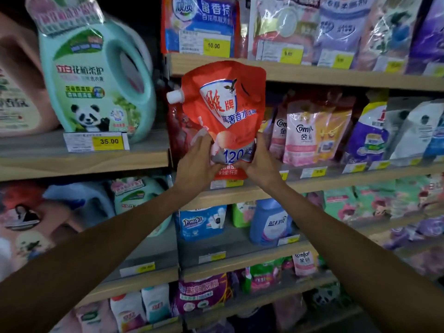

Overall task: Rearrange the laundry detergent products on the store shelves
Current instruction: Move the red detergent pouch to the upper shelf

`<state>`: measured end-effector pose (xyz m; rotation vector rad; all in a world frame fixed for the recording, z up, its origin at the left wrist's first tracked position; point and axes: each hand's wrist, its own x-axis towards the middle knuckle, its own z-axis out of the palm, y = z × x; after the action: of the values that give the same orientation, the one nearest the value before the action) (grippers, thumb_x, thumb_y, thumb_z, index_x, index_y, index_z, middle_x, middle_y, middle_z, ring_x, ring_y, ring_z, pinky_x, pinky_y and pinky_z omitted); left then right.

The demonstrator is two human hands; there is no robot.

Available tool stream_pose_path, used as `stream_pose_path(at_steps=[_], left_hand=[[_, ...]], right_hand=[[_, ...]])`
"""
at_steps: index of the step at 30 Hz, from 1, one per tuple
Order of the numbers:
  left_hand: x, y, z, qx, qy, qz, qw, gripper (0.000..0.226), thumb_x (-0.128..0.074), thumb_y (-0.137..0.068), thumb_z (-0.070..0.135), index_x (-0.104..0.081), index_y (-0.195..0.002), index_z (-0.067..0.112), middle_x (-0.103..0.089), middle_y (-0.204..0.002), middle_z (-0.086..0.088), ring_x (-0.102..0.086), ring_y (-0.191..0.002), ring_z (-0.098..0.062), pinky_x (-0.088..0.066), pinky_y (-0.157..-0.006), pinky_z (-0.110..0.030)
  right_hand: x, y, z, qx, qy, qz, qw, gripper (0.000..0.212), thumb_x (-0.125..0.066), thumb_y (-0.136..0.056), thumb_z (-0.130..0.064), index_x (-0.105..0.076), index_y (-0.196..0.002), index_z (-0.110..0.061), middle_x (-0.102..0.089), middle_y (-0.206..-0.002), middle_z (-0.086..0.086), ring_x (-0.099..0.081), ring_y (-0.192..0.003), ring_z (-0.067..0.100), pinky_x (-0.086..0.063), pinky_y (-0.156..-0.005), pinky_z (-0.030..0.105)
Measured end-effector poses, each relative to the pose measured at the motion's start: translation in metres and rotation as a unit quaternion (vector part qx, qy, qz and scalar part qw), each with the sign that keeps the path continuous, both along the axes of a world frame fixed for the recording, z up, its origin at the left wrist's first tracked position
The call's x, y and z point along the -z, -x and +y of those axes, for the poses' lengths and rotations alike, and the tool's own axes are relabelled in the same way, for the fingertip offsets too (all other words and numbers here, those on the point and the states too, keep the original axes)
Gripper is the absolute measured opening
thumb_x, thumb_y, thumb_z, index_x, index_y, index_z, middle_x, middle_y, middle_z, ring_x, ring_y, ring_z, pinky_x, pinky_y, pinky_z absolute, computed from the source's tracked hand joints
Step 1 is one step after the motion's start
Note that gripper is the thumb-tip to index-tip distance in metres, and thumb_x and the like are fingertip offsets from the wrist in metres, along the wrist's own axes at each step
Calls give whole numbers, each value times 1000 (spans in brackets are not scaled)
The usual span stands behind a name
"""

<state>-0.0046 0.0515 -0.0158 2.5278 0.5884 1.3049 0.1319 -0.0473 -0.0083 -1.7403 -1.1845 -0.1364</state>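
A red detergent refill pouch [223,109] with a white screw cap at its upper left stands upright at the left end of the middle shelf [312,181]. My left hand [197,162] grips its lower left corner. My right hand [260,159] grips its lower right corner. Behind the pouch, a darker red pouch [176,131] is partly hidden. To its right stand pink and yellow softener pouches [302,135].
A mint-green detergent jug [96,75] with a panda label stands on the left shelf above a 35.00 price tag [96,141]. Pouches fill the upper shelf [288,73]. Blue and white bottles [269,222] and several bags occupy the lower shelves.
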Motion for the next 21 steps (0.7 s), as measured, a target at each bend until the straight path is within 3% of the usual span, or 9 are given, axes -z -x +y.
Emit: stream_pose_path(at_steps=[4,9,12,15,19,21], left_hand=[[6,-10,7,-14,29,-6,999,74,-75,-77,27,-17,-123,30,-52,-134,-13,-57,-115,-34,-53,-81,-51],[6,-27,7,-30,19,-32,999,71,-69,-79,16,-14,-121,32,-48,-140,-14,-58,-113,-37,-54,-76,-52],[14,-37,11,-44,65,-24,997,71,-70,-80,20,-17,-127,24,-49,-136,-14,-59,-110,-37,-53,-77,-51],[24,-45,18,-51,115,-3,992,63,-70,-81,26,-32,-129,14,-56,-125,-10,-60,-107,-31,-53,-81,-47],[27,-52,24,-64,166,35,983,81,-73,-78,33,-22,-139,23,-52,-133,-6,-54,-119,-28,-48,-89,-37],[28,-52,26,-68,162,48,983,84,-74,-77,35,-19,-140,23,-51,-134,-7,-54,-119,-28,-49,-89,-38]], right_hand=[[9,-19,16,-42,3,25,999,76,-81,-68,-23,-33,-126,-18,-66,-118,4,-64,-107,26,-52,-87,44],[7,-38,30,-76,-6,23,997,76,-81,-67,-32,-31,-125,-26,-66,-119,3,-65,-106,24,-53,-85,49],[11,-49,35,-84,-5,22,996,72,-81,-66,-32,-34,-121,-29,-69,-112,0,-68,-99,21,-55,-81,46],[22,-59,40,-91,5,26,996,76,-82,-67,-25,-37,-129,-26,-68,-114,0,-66,-101,22,-53,-85,38],[32,-67,47,-90,37,34,995,75,-81,-70,-22,-36,-130,-25,-68,-116,1,-66,-101,23,-53,-82,36],[33,-69,48,-92,43,33,994,73,-81,-71,-22,-35,-128,-25,-67,-117,1,-66,-100,23,-50,-79,31]])
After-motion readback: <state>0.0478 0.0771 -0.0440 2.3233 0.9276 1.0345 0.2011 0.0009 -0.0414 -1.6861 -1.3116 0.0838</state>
